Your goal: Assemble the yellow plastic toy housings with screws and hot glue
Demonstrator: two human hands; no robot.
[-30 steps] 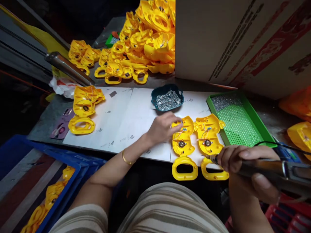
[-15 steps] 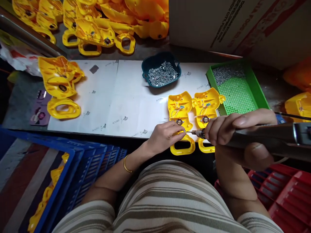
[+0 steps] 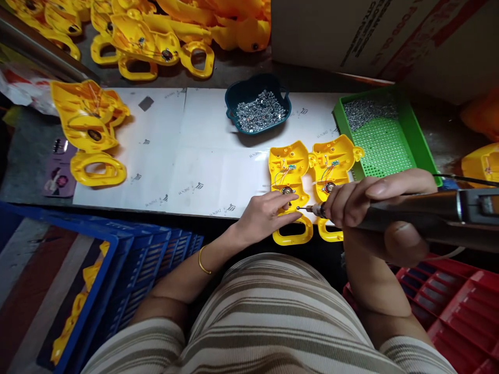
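Note:
Two yellow plastic shells lie side by side on a white sheet (image 3: 202, 156), wiring and small round speakers showing inside. My left hand (image 3: 265, 214) rests on the left shell (image 3: 287, 163), fingers pinched together by its handle loop, right at the tip of an electric screwdriver (image 3: 421, 214). My right hand (image 3: 374, 205) grips that screwdriver, held almost level over the right shell (image 3: 336, 158), bit pointing left at my left fingertips. Whatever those fingers pinch is too small to make out.
A dark teal bowl of small screws (image 3: 258, 106) sits behind the shells, a green perforated tray with screws (image 3: 384, 137) to their right. Several yellow shells (image 3: 91, 132) lie at left and are heaped at the back. Cardboard box (image 3: 382, 36) back right. Blue crate (image 3: 97, 270) lower left, red crate (image 3: 463, 311) lower right.
My left hand came back from near the screw bowl to the left shell's handle end. My right hand brought the screwdriver tip left to meet it. The view tilted down.

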